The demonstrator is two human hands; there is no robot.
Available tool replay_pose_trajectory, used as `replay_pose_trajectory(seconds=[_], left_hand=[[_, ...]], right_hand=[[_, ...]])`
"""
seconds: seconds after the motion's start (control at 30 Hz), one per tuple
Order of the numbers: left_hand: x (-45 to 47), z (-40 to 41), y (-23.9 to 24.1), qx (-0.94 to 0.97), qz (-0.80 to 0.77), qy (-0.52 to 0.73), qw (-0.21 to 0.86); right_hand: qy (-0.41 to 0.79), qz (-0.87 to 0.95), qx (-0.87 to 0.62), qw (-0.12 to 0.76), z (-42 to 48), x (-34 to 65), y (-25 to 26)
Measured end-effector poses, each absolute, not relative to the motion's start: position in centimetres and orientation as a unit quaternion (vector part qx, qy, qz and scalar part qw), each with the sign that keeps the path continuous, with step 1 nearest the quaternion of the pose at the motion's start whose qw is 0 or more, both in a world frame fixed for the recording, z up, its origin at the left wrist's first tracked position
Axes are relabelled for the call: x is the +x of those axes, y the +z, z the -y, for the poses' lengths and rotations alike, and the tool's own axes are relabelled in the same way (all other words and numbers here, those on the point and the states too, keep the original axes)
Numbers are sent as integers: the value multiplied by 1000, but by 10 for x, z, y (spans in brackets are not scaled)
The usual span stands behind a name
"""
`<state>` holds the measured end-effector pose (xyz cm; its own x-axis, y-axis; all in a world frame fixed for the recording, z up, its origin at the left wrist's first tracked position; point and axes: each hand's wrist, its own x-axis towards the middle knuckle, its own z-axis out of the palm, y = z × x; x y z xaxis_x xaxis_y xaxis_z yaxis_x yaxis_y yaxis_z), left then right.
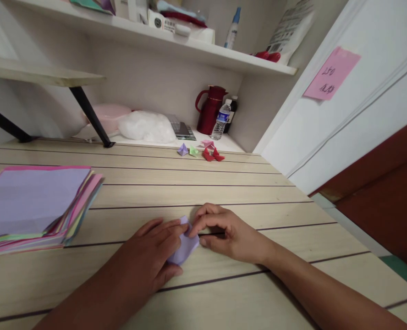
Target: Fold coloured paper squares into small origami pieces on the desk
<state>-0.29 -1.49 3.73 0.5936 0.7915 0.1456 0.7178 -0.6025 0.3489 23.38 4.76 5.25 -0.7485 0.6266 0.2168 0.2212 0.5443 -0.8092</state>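
At the lower centre of the frame, a small sheet of folded purple paper (186,250) lay on the slatted tabletop (128,195), between the two hands. The left hand (151,250) held it: fingers laid flat across its upper left part, thumb by its lower edge. Judged purpose: to pin the sheet against the boards, a firm backing for a crease. The right hand (233,233) was half curled at the sheet's upper right edge, index fingertip against the paper, thumb beside the right corner. Whether finger and thumb closed on a layer could not be told; the posture suggested fine work on an edge or flap, with the left hand as the anchor.

Position relative to hands: paper to the right of the left palm and partly under its fingers; to the left of the right hand, at its fingertips.

At the left edge of the frame lay a stack of coloured sheets (35,197), purple uppermost, well apart from the hands; probably put there to leave working room. At upper centre, near the back edge, sat small folded pieces: purple (182,149), green (194,151), pink and red (208,154). Their grouping looked deliberate, out of the hands' way.
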Motion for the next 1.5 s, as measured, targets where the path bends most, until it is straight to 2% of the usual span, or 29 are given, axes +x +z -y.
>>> replay_pose_trajectory(seconds=[0.4, 0.83, 1.1, 1.5], left_hand=[[-1, 14, 39, 884, -434, 123, 123], [-4, 16, 30, 885, -429, 154, 91], [-10, 15, 15, 886, -414, 198, 73], [-10, 14, 12, 887, -405, 209, 75]], right_hand=[[363, 863, -255, 242, -46, 232, 54], [331, 879, -231, 253, -51, 232, 48], [376, 863, -220, 258, -54, 236, 45], [335, 881, -207, 263, -55, 237, 43]])
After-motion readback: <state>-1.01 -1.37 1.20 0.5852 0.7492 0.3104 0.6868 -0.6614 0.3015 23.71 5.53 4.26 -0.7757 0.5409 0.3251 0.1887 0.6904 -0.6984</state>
